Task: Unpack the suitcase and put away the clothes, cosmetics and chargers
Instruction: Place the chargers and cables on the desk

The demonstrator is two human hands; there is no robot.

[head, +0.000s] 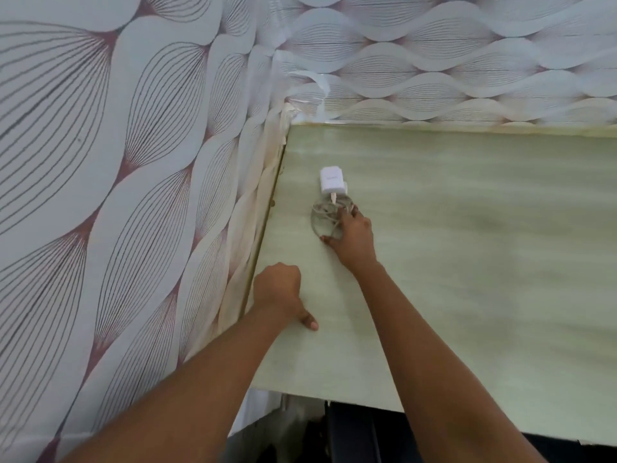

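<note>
Room: wallpapered corner, leaf-patterned wallpaper [150, 162] on two walls, with a pale green shelf [467, 245] set into it.
Landmark: the corner where shelf meets both walls; everything else is placed from there.
Charger [330, 179]: lies on the shelf a little out from the corner, well short of the front edge, probably so it sits tucked away and out of reach of a knock.
Cable [325, 215]: coiled in a loose loop just on the near side of the plug, touching it; kept bundled, I'd say, so it does not trail off the shelf.
Right hand [354, 237]: fingers spread and lightly bent over the coil, tips on the cable, thumb on the near side; whether it truly grips or only presses the loop flat I cannot tell.
Left hand [280, 295]: nearer the front edge, by the side wall, fingers curled into a fist holding nothing, thumb down on the shelf, seemingly as a prop.
Look of the charger: small white block, faint lettering too blurred to read, short white connector; cable greyish-white, thin, several turns.
</note>
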